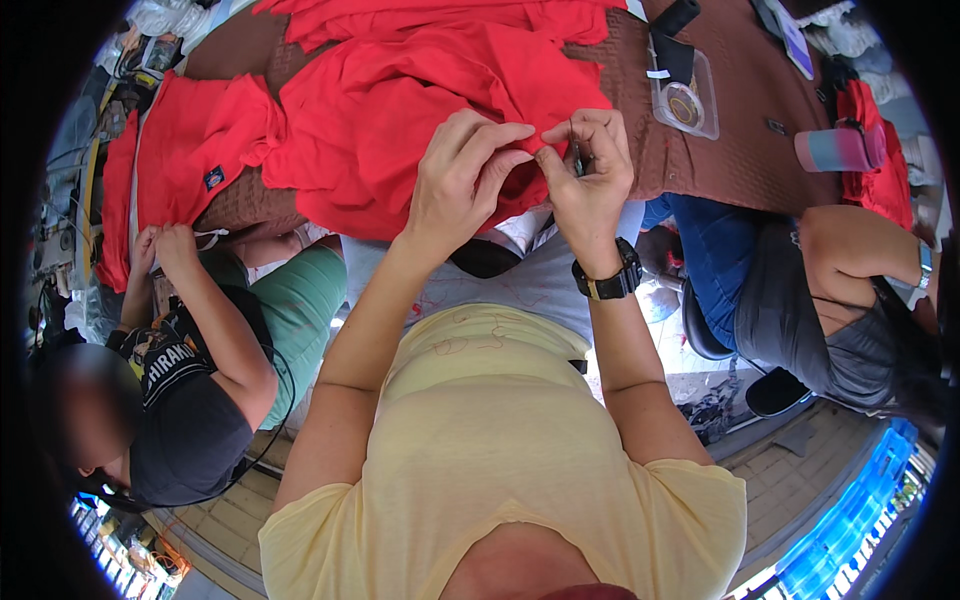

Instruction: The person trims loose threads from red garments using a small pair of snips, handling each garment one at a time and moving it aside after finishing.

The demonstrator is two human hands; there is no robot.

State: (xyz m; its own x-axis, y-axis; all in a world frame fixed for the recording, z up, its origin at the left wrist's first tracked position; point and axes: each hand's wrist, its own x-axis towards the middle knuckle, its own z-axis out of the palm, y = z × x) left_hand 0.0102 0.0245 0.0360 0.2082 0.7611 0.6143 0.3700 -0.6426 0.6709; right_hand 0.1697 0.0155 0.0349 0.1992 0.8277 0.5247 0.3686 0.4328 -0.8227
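A large red garment (420,110) lies spread over a brown table (740,150) in front of me. My left hand (460,175) pinches the edge of the red cloth between thumb and fingers. My right hand (590,175), with a black watch on its wrist, meets it fingertip to fingertip and holds a small dark metal tool against the same edge of the cloth. Both hands hover just above the table's near edge.
A person on my left handles another red garment (190,150). A person in a grey top sits on my right. A clear plastic box (685,100), a black object (672,45) and a pink and teal bottle (838,150) lie on the table.
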